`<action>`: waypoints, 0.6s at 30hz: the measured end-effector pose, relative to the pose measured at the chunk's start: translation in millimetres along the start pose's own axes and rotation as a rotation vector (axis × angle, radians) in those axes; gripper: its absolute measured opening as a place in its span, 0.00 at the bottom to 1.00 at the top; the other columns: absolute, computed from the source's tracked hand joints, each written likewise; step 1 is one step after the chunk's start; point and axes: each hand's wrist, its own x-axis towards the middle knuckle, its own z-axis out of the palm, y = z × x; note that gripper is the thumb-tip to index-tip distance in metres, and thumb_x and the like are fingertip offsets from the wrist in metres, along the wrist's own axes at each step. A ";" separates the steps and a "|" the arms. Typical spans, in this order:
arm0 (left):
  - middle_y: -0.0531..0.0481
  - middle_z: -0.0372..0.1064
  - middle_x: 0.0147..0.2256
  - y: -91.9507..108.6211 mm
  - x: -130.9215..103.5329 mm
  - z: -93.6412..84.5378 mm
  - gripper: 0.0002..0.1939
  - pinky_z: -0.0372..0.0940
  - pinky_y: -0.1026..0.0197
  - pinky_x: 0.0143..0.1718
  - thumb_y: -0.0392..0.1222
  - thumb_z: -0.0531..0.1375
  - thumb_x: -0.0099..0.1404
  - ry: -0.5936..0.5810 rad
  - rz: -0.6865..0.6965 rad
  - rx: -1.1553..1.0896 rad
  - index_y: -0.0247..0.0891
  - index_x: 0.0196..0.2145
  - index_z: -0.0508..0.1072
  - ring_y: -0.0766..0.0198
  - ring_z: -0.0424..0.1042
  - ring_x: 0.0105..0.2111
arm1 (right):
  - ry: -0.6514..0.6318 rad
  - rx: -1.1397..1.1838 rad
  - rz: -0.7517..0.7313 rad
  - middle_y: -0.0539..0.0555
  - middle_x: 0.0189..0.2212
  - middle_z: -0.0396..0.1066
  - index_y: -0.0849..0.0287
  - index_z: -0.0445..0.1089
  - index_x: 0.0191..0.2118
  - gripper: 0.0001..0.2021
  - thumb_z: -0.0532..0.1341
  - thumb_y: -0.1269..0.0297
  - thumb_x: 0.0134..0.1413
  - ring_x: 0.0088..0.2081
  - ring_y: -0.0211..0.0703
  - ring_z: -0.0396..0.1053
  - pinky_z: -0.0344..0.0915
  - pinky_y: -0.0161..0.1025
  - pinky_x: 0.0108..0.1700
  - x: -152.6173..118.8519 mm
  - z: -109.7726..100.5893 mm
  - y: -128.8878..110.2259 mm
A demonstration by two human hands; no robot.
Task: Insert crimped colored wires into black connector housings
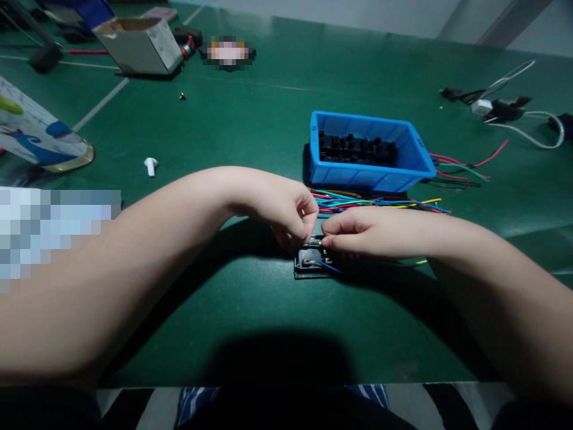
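Observation:
A black plastic part (308,272) with small metal terminals lies on the green table, partly covered by my hands. A blue wire (329,267) runs across its near side. My left hand (289,209) is closed in a pinch at the part's far left edge; whatever its fingertips hold is hidden. From the right, my right hand (358,230) pinches a thin yellow wire (421,261) close to the terminals. The yellow wire's far end shows beyond the hand, over the table. Just behind both hands lies a bundle of coloured wires (380,203).
A blue bin (371,173) holding several black parts stands behind the wires. Red and green wires (465,164) stick out beside it. At the back right lies a white cable (544,143). A white box (143,51), a white earbud (151,166) and a patterned container (45,134) are on the left.

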 end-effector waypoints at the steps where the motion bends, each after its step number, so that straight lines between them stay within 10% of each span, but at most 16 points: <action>1: 0.57 0.73 0.27 -0.2 0.3 0.1 0.06 0.68 0.62 0.41 0.39 0.58 0.51 0.003 -0.003 -0.004 0.38 0.30 0.71 0.67 0.73 0.31 | 0.008 -0.009 -0.002 0.46 0.24 0.62 0.57 0.62 0.28 0.13 0.54 0.54 0.59 0.25 0.35 0.57 0.54 0.34 0.27 -0.3 0.0 -1.0; 18: 0.57 0.72 0.24 0.7 -0.6 3.1 0.04 0.66 0.63 0.38 0.41 0.60 0.52 0.042 0.002 0.025 0.39 0.28 0.70 0.66 0.72 0.30 | 0.006 -0.017 -0.029 0.46 0.24 0.62 0.57 0.62 0.28 0.13 0.53 0.55 0.60 0.26 0.36 0.58 0.54 0.34 0.27 1.1 -0.2 -0.2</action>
